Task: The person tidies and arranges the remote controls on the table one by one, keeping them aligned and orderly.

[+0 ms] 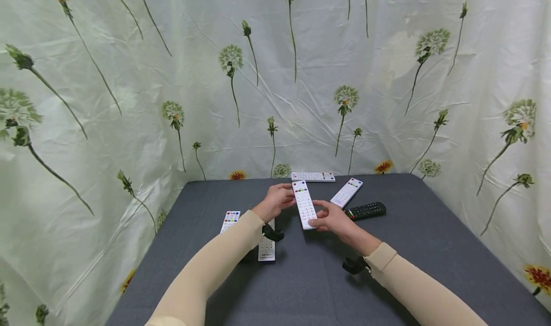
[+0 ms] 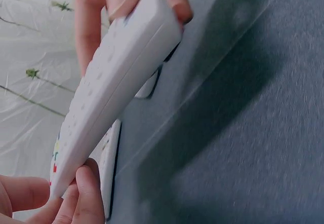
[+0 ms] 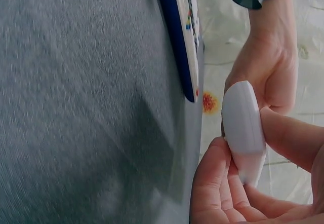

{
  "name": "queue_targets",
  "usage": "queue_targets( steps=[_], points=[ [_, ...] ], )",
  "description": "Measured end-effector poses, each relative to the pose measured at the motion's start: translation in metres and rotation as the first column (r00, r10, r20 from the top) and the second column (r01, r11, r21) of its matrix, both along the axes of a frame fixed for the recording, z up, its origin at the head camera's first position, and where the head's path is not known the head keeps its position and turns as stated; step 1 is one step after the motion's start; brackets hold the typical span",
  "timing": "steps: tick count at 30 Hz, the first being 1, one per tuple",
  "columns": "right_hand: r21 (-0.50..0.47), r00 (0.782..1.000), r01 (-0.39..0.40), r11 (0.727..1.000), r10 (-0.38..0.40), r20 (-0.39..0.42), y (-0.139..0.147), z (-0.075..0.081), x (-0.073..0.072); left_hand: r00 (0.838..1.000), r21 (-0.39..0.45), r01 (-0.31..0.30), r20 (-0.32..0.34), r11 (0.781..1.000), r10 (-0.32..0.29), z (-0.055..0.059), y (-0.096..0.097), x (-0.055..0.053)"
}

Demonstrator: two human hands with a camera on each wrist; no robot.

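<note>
A white remote control (image 1: 304, 204) with coloured buttons at its far end is up off the dark table, tilted, between both hands. My left hand (image 1: 276, 202) pinches its far, thinner end; in the left wrist view the thumb and fingertips (image 2: 87, 191) meet on either side of it. The near end is in my right hand (image 1: 335, 221), thumb on the button face and fingers underneath. Seen from the right wrist, the remote's blunt white end (image 3: 244, 117) points at the camera.
Beyond the hands lie a white remote (image 1: 313, 176) by the curtain, another white one (image 1: 347, 193) set aslant, and a black remote (image 1: 366, 211). Left of them are a white remote (image 1: 230, 219) and a light one (image 1: 267, 250), both partly behind my left arm. A flowered curtain (image 1: 198, 77) borders the table.
</note>
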State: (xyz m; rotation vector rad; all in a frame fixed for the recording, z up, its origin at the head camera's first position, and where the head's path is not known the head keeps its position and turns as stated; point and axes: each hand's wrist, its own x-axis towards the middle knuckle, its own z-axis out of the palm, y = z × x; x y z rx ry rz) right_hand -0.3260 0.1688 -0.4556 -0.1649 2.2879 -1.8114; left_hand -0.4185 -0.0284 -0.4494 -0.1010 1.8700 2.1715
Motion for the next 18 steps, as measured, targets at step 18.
queue_targets(
  steps=[18],
  points=[
    [-0.047,0.988,-0.147,0.988,0.149,0.034,-0.028,-0.018,0.015,0.995,-0.087,0.091,-0.036,0.992,-0.094,0.006,-0.045,-0.008]
  ],
)
